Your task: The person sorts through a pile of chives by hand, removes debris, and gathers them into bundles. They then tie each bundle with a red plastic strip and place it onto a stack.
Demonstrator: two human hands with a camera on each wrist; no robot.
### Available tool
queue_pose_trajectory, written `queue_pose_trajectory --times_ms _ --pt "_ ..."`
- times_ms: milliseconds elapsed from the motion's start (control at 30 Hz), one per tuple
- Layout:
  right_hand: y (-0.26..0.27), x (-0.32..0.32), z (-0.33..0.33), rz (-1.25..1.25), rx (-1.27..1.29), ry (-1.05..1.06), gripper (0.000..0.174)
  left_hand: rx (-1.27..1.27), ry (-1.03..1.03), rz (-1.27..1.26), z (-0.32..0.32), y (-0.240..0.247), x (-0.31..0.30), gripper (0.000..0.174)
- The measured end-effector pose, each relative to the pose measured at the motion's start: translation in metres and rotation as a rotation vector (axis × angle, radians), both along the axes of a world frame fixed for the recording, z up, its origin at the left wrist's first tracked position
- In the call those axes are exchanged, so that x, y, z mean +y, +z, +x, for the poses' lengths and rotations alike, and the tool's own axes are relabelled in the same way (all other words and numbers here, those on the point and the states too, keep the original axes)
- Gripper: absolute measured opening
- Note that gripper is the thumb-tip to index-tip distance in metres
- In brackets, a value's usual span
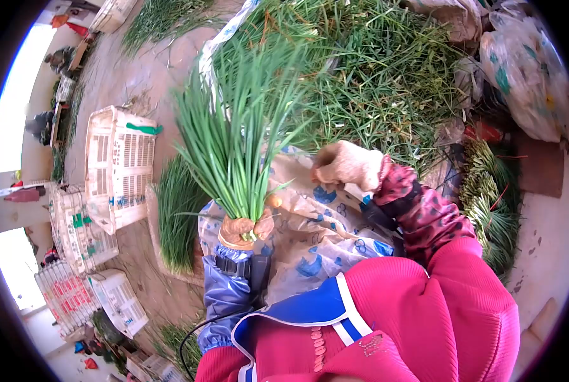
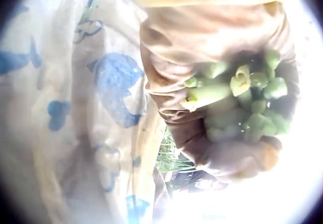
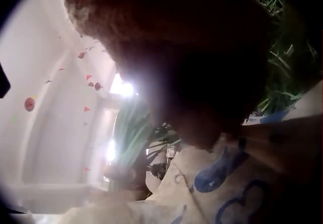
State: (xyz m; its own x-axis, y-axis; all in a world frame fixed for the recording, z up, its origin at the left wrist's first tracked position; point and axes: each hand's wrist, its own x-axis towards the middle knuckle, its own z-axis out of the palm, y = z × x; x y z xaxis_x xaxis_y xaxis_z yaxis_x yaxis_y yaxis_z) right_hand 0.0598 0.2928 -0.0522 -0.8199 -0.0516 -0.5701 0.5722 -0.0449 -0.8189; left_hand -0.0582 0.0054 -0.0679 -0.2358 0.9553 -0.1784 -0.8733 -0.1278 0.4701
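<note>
My left hand (image 1: pixel 246 230), in a tan glove, grips a bunch of chives (image 1: pixel 233 146) near its base. The long leaves fan upward and away, blurred at their tips. In the left wrist view, the pale green stem ends (image 2: pixel 260 85) poke out of the curled glove (image 2: pixel 171 72). My right hand (image 1: pixel 348 165), in a fuzzy beige glove, hovers over the apron (image 1: pixel 306 223) near the large heap of loose greens (image 1: pixel 386 83), apart from the bunch. Its fingers bend downward, and the palm side is hidden; the right wrist view shows this glove (image 3: pixel 186 72) mostly as a dark shape.
Left of me lies another bundle of greens (image 1: pixel 177 213). White plastic crates (image 1: pixel 120 169) stand beyond it on the floor. To my right are tied bundles (image 1: pixel 488 197) and a clear plastic bag (image 1: pixel 529 76). More greens (image 1: pixel 163 25) lie on the floor at the back left.
</note>
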Motion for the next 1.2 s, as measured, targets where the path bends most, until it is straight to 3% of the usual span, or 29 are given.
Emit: queue_pose_trajectory --times_ms 100,200,300,567,667,833,867,900,933,1033,1100,1133,1200 --pt "-0.012 -0.007 -0.013 0.021 0.037 0.014 0.018 -0.024 0.025 0.070 -0.004 0.000 0.001 0.077" --pt "-0.015 -0.009 -0.017 0.007 0.095 -0.128 0.022 -0.087 0.047 0.154 -0.005 -0.001 0.006 0.084" --pt "0.000 -0.009 -0.028 -0.107 0.120 -0.451 0.018 -0.094 0.069 0.198 -0.003 0.005 0.013 0.087" --pt "0.025 -0.021 -0.060 -0.140 0.133 -0.260 0.035 -0.099 0.052 0.187 0.002 0.003 0.014 0.077" --pt "0.014 -0.033 -0.063 -0.266 0.119 -0.385 0.032 -0.087 0.088 0.183 0.004 0.005 0.015 0.082" --pt "0.027 -0.033 -0.047 -0.267 0.121 -0.454 0.028 0.038 0.150 0.323 -0.001 0.015 0.035 0.106" --pt "0.028 -0.032 -0.045 -0.291 0.125 -0.484 0.016 0.081 0.249 0.234 0.005 0.025 0.039 0.106" --pt "0.026 -0.034 -0.043 -0.321 0.164 -0.532 0.016 0.124 0.349 0.143 0.008 0.034 0.043 0.107" --pt "0.023 -0.037 -0.042 -0.352 0.204 -0.578 0.015 0.067 0.290 0.194 0.005 0.032 0.042 0.109" --pt "0.029 -0.044 -0.040 -0.542 0.331 -0.660 0.020 0.062 0.243 0.183 -0.003 0.030 0.041 0.097" --pt "0.022 -0.042 -0.036 -0.728 0.371 -0.534 0.017 0.066 0.226 0.142 -0.006 0.023 0.037 0.089" --pt "0.020 -0.048 -0.040 -0.787 0.396 -0.608 0.016 0.067 0.216 0.123 -0.008 0.019 0.034 0.085" --pt "0.014 -0.044 -0.038 -0.881 0.415 -0.557 0.020 0.064 0.178 0.089 -0.011 0.010 0.028 0.078"
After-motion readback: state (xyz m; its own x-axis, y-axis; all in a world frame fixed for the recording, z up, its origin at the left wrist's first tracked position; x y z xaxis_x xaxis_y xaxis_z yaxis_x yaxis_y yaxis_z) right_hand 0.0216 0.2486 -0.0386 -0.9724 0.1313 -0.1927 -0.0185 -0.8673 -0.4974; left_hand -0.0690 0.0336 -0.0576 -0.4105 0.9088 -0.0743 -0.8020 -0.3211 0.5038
